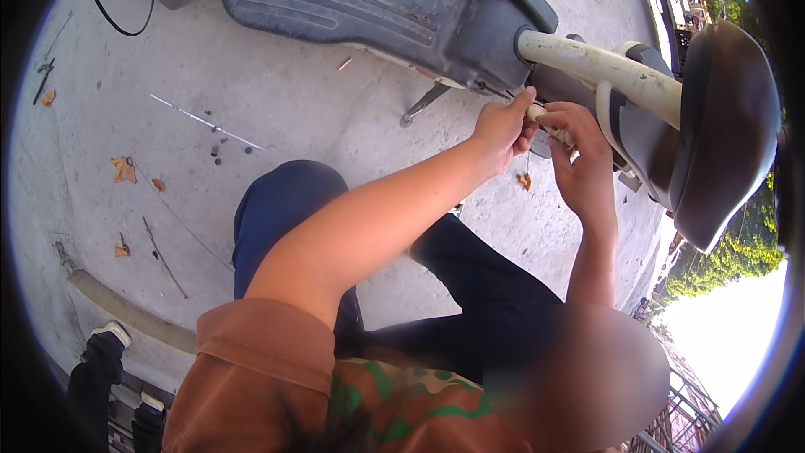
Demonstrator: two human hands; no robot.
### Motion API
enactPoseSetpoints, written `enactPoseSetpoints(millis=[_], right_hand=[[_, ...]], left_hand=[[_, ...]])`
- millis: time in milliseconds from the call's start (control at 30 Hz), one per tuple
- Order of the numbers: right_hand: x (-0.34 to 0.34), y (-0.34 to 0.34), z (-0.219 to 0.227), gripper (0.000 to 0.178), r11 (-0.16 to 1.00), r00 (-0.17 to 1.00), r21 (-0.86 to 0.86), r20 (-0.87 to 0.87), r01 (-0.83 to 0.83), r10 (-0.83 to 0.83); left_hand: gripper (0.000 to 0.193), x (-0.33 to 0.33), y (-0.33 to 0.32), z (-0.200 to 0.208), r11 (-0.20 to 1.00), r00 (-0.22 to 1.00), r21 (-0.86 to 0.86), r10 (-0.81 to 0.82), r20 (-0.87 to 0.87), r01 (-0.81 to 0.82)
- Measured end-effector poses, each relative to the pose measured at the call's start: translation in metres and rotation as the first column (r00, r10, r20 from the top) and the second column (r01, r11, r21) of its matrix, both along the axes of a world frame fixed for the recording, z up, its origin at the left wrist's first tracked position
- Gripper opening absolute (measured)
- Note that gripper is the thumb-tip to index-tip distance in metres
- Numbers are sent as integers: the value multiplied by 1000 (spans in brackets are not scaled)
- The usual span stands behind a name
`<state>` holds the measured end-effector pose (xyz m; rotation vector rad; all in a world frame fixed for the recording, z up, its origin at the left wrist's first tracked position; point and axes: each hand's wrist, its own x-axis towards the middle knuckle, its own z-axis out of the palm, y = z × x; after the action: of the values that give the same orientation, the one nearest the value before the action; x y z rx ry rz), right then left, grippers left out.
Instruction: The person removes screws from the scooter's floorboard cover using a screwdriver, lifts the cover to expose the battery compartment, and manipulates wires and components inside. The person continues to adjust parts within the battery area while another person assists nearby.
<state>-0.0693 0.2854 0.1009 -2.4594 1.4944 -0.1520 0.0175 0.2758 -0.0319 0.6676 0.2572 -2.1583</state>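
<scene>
Both of my hands are together at the lower side of an electric scooter (335, 17), just below its pale frame tube (604, 63). My left hand (506, 132) is closed, thumb and fingers pinched beside a thin dark cable end. What sits inside that pinch is too small to name. Fingers of my right hand (583, 151) curl around a small whitish, rounded part (537, 112) right beside the left fingertips. Much of this part is covered by the fingers. Close to the left hand, a metal kickstand (423, 105) reaches down from the scooter's underside.
The brown seat (729, 134) overhangs on the right. On the concrete lie a thin white rod (189, 116), dark bits (216, 151), a twig (163, 256) and dry leaves (123, 169). Another person's shoe (113, 334) rests by a low kerb (126, 310) at lower left.
</scene>
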Motion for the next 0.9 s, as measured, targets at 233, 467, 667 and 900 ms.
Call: enactPoseSetpoints(millis=[233, 467, 667, 900], right_hand=[[4, 8, 6, 23, 921, 920, 76, 61, 383, -388], [0, 8, 15, 29, 997, 996, 23, 46, 71, -72], [13, 13, 16, 31, 875, 885, 185, 49, 447, -463], [-3, 5, 14, 27, 996, 993, -17, 80, 91, -90]], left_hand=[[35, 0, 0, -1, 995, 965, 49, 92, -245, -83], [30, 6, -3, -6, 997, 994, 29, 70, -87, -67], [33, -1, -5, -13, 990, 978, -20, 138, -157, -143], [38, 2, 3, 4, 994, 997, 86, 68, -27, -66]])
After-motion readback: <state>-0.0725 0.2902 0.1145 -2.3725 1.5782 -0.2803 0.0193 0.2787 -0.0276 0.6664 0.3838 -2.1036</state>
